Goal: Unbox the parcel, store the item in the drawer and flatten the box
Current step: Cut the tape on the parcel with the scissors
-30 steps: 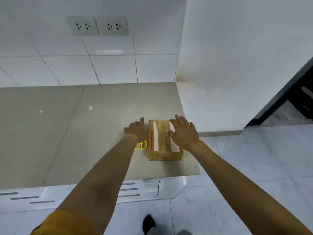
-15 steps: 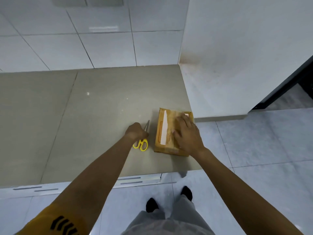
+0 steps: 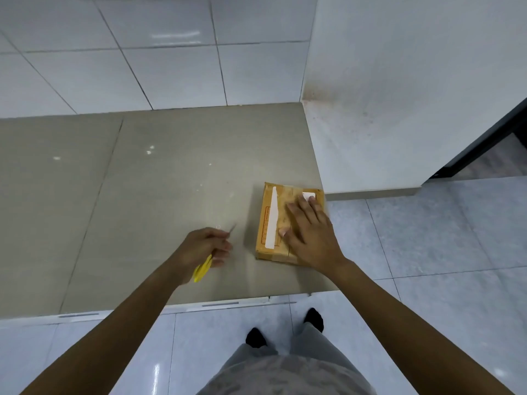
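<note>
Small taped box (image 3: 278, 220) sits on the desk (image 3: 159, 181), likely light and stiff.
Right hand (image 3: 310, 232) lies flat and open on the box; left hand (image 3: 205, 246), beside the box, is closed around yellow scissors (image 3: 203, 269).

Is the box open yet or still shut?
Still shut. The cardboard parcel lies flat, flaps closed; the right hand presses it while the left hand holds yellow scissors.

Scissors (image 3: 206, 262) mostly hidden inside left hand (image 3: 203, 248) (only yellow handle, blurred blade tip show). Right hand (image 3: 309, 233) covers parcel (image 3: 275, 223) right half; label print unreadable.
</note>
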